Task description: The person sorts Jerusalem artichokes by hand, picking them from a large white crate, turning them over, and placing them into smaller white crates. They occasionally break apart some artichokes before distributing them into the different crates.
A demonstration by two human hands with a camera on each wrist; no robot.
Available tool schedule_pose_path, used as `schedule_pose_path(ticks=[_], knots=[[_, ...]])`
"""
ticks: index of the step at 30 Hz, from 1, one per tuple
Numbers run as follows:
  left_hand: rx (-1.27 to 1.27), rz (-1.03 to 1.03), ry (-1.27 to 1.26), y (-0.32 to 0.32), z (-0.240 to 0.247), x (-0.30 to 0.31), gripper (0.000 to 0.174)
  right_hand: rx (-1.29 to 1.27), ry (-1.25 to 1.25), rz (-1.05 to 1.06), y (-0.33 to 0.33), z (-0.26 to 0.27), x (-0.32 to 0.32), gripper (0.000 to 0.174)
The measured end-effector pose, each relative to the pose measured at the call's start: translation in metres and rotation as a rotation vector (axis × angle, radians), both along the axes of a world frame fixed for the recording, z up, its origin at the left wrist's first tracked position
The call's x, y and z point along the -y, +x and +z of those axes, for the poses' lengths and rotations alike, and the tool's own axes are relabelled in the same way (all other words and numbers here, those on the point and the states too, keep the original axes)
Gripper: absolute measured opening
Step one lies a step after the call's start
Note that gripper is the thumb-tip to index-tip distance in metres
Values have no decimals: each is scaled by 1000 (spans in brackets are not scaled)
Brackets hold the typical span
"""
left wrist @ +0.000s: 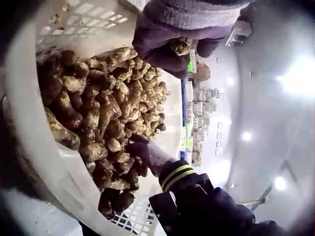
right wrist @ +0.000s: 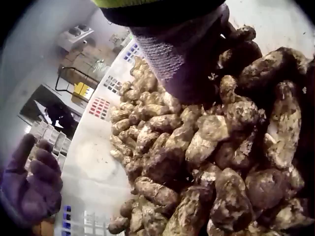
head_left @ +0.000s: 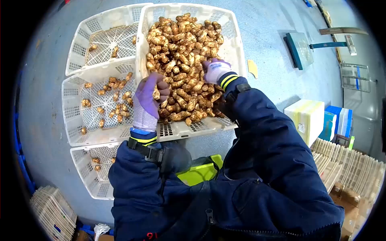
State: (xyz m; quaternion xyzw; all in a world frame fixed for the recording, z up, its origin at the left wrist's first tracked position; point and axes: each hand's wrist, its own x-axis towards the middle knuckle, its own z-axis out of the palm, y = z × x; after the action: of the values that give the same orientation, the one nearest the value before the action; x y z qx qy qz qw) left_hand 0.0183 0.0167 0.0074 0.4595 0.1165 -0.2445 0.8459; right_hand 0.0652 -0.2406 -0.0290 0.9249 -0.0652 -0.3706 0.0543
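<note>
In the head view a heap of brown-and-white mushrooms fills a large white plastic crate. My left hand, in a purple-and-grey glove, is over the crate's near left side. It grips a single mushroom, which shows between its thumb and fingers in the left wrist view. My right hand, gloved alike, reaches into the heap at the right side, its fingers against the mushrooms. Whether it holds one I cannot tell. In the right wrist view its glove covers the fingertips.
Left of the full crate are three white crates: a far one, a middle one with scattered mushrooms, and a near one with a few. A platform scale and a foam box stand at right. Behind my arms is something lime-green.
</note>
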Motion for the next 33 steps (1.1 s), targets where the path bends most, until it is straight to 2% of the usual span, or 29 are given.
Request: schedule_pose_path(ticks=[1, 3, 4, 5, 6, 7, 9, 11, 12, 13, 14, 15, 16, 17, 21, 22, 23, 24, 26, 27, 29, 30, 31, 33], knots=[[-10, 40, 26, -2, 3, 1, 36, -74, 11, 51, -2, 1, -1, 51], [17, 48, 174, -7, 9, 2, 38, 6, 9, 150, -25, 21, -21, 48], [-39, 32, 96, -3, 1, -1, 38, 93, 65, 159, -39, 19, -27, 49], [-8, 27, 159, -4, 4, -2, 37, 167, 230, 169, -52, 24, -32, 49], [21, 21, 223, -6, 7, -2, 36, 149, 383, 84, -68, 29, -40, 52], [50, 14, 285, -7, 10, -1, 35, 130, 414, 141, -81, 19, -47, 58], [33, 60, 167, -8, 11, 1, 34, 276, 578, 241, -103, 18, -47, 62], [7, 109, 53, -9, 7, 2, 34, 168, 1030, 112, -104, 35, -41, 62], [0, 82, 13, -8, 2, -1, 33, 100, 995, 126, -100, 65, -36, 59], [12, 60, 15, -9, -2, -2, 33, 76, 771, 111, -87, 79, -32, 56], [24, 37, 17, -10, -4, -1, 32, 128, 629, 4, -72, 80, -17, 51], [37, 15, 17, -9, -6, -1, 32, 230, 522, -210, -58, 80, -5, 46], [2, 25, 36, -9, -7, -2, 30, 319, 544, -351, -40, 63, 22, 44], [32, 42, 45, -8, -10, -4, 30, 397, 359, -189, -25, 50, 41, 41], [181, 52, 124, -6, -24, -8, 29, 157, 171, 46, 12, -21, 64, 47], [252, 27, 173, -7, -25, -9, 29, 107, 98, -1, 16, -50, 65, 47], [326, 4, 225, -6, -18, -8, 30, 169, 72, -94, 13, -54, 57, 45], [136, 66, 142, -7, -9, -2, 32, 151, 53, -142, 16, -58, 48, 45], [71, 64, 130, -8, 2, -1, 33, 149, 0, -167, 15, -53, 41, 43], [44, 60, 118, -8, 5, 0, 34, -5, 59, 63, 22, -42, 49, 37], [16, -41, 164, -6, -2, -4, 42, 106, 189, -142, 16, -23, 56, 37], [9, -69, 181, -7, 2, -3, 42, 237, 247, -35, 7, -10, 59, 42], [2, -100, 200, -10, 6, -2, 43, 351, 312, -54, -1, -2, 63, 41], [54, -194, 131, -12, -6, -4, 47, 430, 497, -251, -9, 3, 64, 36]])
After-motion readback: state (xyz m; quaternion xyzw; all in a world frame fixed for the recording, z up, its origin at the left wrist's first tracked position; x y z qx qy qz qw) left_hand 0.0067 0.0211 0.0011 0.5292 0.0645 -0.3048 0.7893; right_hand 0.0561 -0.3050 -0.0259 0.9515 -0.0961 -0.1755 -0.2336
